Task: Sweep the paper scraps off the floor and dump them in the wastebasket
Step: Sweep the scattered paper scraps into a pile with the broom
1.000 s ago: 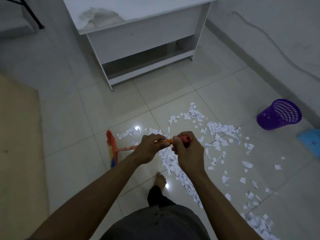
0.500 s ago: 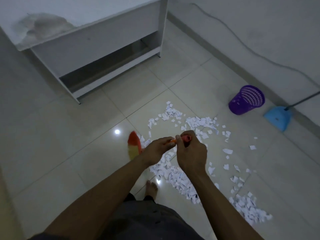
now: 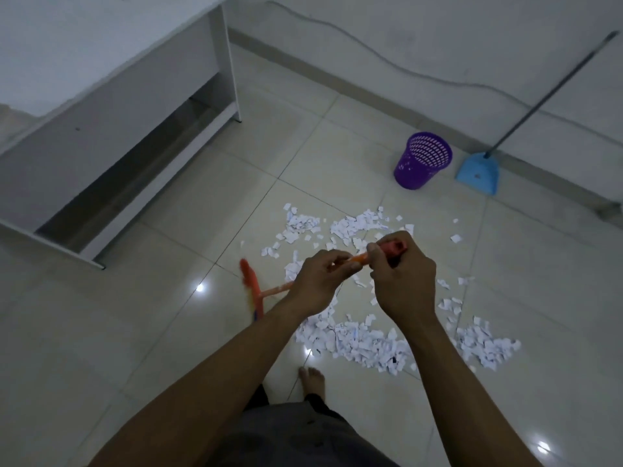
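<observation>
Both hands hold an orange broom by its handle. My right hand [image 3: 401, 281] grips the red top end; my left hand [image 3: 317, 281] grips the handle just below it. The broom head [image 3: 251, 288] touches the tiled floor left of the white paper scraps [image 3: 354, 338], which lie scattered and heaped under and around my hands. A purple mesh wastebasket [image 3: 423, 160] stands upright beyond the scraps near the wall.
A blue dustpan [image 3: 478, 173] with a long grey handle leans against the wall right of the wastebasket. A white desk [image 3: 111, 106] stands at the left. A cable runs along the wall. My bare foot [image 3: 312, 379] stands beside the scrap heap.
The view has swung right, bringing the wastebasket and dustpan further into sight. The broom head has shifted along the left edge of the scraps. Both hands keep their grip.
</observation>
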